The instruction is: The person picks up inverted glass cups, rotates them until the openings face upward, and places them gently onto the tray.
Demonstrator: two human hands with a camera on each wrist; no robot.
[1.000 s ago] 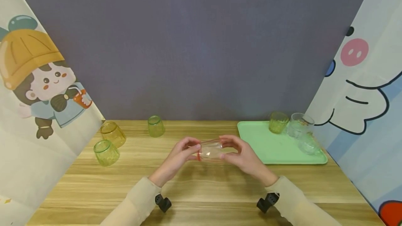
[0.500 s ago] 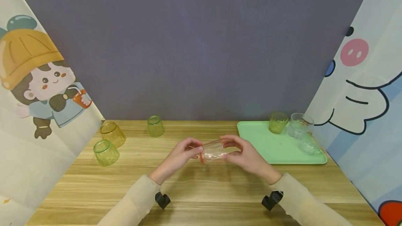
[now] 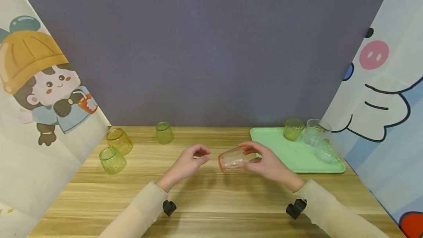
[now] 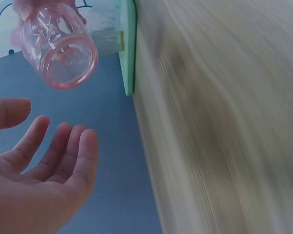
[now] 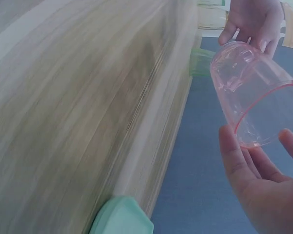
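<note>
Head view: pink cup (image 3: 232, 159) now only in the right hand (image 3: 266, 164), tipped on its side, mouth toward the left, up off the wooden surface (image 3: 211, 201). A second ago, pinched from both sides by both hands. Now let go by the left hand (image 3: 188, 162), fingers loose and a bit curled, holding nothing, just beside the cup with a small gap between. Right fingers curled round the cup's bottom end. Cup also a little nearer the green tray (image 3: 284, 157) than before. So: hand-over done, cup carried by one hand alone.

Left wrist view: left hand (image 4: 36, 170) spread and relaxed, palm up, cup (image 4: 58, 46) above it and apart.

Right wrist view: fingers (image 5: 239, 165) wrapped under the cup (image 5: 251, 92), rim toward the camera.

On the tray, at the back: one yellow-green cup (image 3: 292, 128) and two clear cups (image 3: 316, 132), standing. On the left of the surface: three more yellow and green cups (image 3: 112, 160), upside down or tipped, well apart from the hands.
</note>
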